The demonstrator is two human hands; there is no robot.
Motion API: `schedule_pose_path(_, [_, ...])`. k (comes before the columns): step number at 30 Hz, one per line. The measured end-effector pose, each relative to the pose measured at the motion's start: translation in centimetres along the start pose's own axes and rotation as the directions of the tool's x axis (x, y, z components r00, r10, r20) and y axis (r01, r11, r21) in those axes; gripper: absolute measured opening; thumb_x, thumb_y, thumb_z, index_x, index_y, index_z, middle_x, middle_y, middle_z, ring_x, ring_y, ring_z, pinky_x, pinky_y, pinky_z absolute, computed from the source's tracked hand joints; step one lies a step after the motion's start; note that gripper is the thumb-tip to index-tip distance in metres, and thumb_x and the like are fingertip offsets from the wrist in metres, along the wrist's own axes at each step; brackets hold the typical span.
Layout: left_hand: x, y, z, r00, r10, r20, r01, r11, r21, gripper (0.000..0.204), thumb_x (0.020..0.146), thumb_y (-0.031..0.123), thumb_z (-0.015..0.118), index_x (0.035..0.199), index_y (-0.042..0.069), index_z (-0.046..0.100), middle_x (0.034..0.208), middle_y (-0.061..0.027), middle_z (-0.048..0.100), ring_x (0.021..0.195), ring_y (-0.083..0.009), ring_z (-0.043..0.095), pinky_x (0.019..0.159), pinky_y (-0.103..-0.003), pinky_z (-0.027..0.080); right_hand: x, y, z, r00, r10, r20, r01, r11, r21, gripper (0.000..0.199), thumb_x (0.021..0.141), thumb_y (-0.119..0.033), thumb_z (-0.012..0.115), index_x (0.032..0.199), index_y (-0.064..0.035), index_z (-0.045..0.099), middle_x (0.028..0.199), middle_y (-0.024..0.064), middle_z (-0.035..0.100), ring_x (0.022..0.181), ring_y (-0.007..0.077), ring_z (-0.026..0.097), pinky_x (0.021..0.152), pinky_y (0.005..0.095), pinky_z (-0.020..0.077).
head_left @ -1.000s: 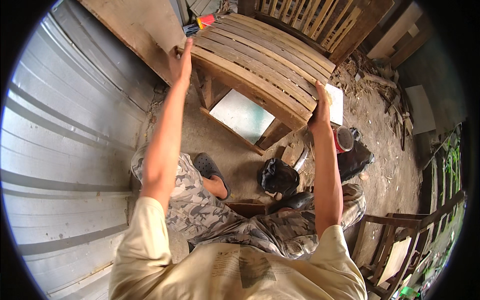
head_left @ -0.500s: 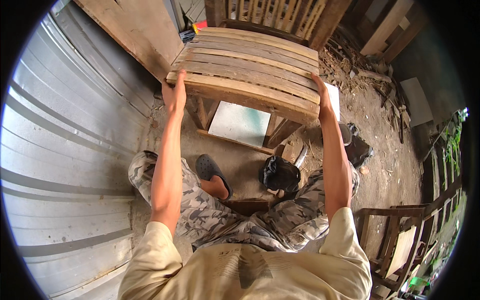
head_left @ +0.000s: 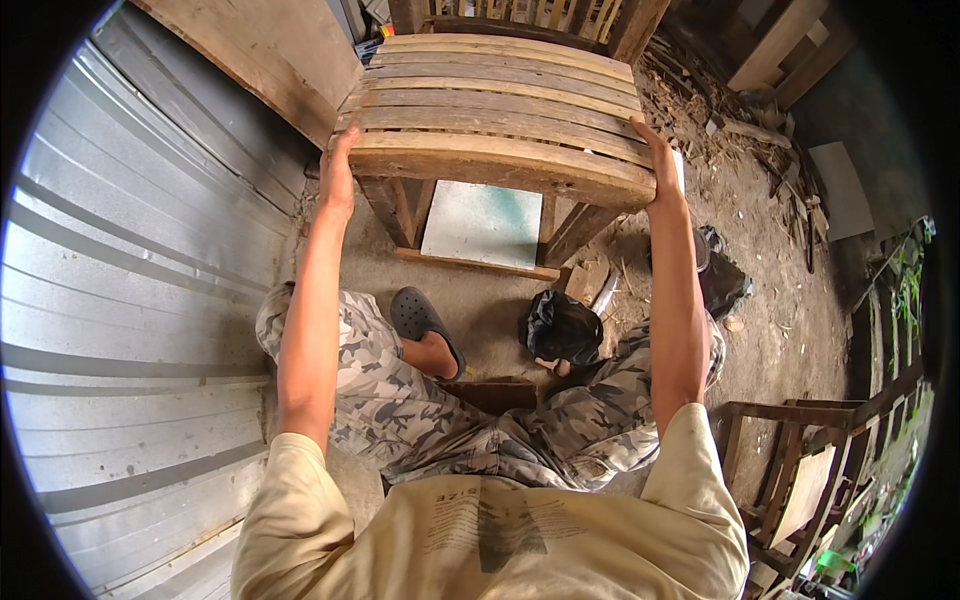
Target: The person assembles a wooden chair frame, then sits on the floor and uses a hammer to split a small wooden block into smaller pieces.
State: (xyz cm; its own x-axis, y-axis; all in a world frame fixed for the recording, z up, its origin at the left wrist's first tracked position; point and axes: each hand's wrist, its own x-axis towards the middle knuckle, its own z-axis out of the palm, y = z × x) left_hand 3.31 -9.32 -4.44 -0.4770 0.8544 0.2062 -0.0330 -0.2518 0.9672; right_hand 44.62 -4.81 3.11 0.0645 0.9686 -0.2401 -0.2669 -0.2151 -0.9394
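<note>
Now the left hand (head_left: 338, 178) is seen closed around the left end of the front slat of a wooden slatted chair (head_left: 495, 120), with the fingers wrapped over the edge. The right hand (head_left: 660, 160) is laid on the right end of the same seat, its fingers curled over the slats and the thumb side against the front edge. The chair is thus held between the 2 hands, in front of the person and at arm's length, with the seat turned up to the camera and its legs going down to the ground. Under the seat a pale flat board (head_left: 483, 222) is seen between the legs. Nearer to the person, a dark sandal (head_left: 425, 322) is worn on 1 foot, and a black crumpled bag (head_left: 562, 327) lies just beside the knees. The ground is bare earth (head_left: 775, 300), with wood scraps at the right. A corrugated metal wall (head_left: 130, 300) is placed along the left, and another wooden chair frame (head_left: 800, 480) stands at the lower right.
</note>
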Motion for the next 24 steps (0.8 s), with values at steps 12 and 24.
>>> schedule_pose_path(12, [0.9,-2.3,-0.5,0.997,-0.041,-0.065,0.030,0.986,-0.162,0.047,0.088,0.042,0.061,0.113,0.003,0.063,0.115,-0.0057,0.060,0.113,-0.0166,0.050,0.105,-0.033,0.032,0.6,-0.1,-0.4,0.999,-0.036,-0.028,0.034,0.998,-0.045,0.055,0.086,-0.039,0.065,0.127,-0.0029,0.059,0.116,0.0156,0.064,0.095,0.0244,0.066,0.082,0.0366,0.0520])
schedule_pose_path(24, [1.2,-2.6,-0.3,0.996,-0.085,0.005,0.084,0.977,-0.197,0.060,0.087,0.045,0.061,0.125,-0.002,0.056,0.132,-0.0098,0.053,0.127,-0.0202,0.043,0.113,-0.037,0.024,1.8,-0.3,-1.1,1.000,0.013,-0.015,-0.014,0.997,-0.079,0.059,0.085,-0.041,0.065,0.132,-0.0057,0.057,0.125,0.0152,0.061,0.102,0.0265,0.064,0.086,0.0374,0.0502])
